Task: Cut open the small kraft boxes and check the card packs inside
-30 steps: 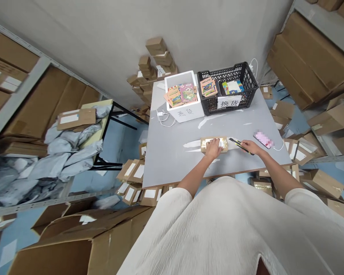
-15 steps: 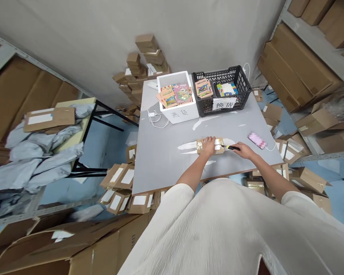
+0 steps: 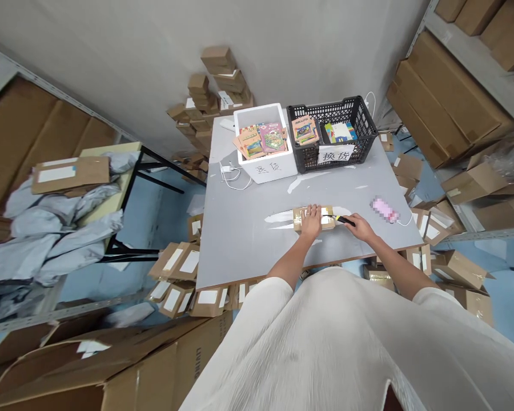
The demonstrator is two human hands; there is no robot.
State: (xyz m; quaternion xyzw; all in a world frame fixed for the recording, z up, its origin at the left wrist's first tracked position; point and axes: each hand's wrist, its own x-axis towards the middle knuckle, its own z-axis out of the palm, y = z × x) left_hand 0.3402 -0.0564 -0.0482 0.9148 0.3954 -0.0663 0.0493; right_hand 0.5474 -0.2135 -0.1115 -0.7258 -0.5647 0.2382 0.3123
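Left hand (image 3: 311,221) first: seen from the head, it lies on top of a small cardboard box (image 3: 329,225), palm down, with its fingers stretched out and a little bit apart. Right hand (image 3: 361,227) is curled around the handle of a black and yellow utility knife (image 3: 346,221), pinching it tight. The knife points left, and its tip is over the right part of the box, close to the left fingers. I cannot tell if the blade goes into the box. The box sits flat near the front edge of a grey table (image 3: 240,240). It has shiny tape and a white label on top.

Farther back on the table, a white foam box (image 3: 278,171) holds colorful booklets (image 3: 273,137). Just beside it, on the right, is a black plastic crate (image 3: 364,149) with more bright packs inside and a white paper sign (image 3: 336,154) on its front. To the right of the hands lies a pink phone (image 3: 384,210), blurred into little squares, with a white cable (image 3: 406,222) next to it. Behind the table, brown boxes (image 3: 219,61) are piled up by the wall. Over on the left, grey mailing bags (image 3: 38,228) lie in a heap beside and on a yellowish side table (image 3: 131,149).
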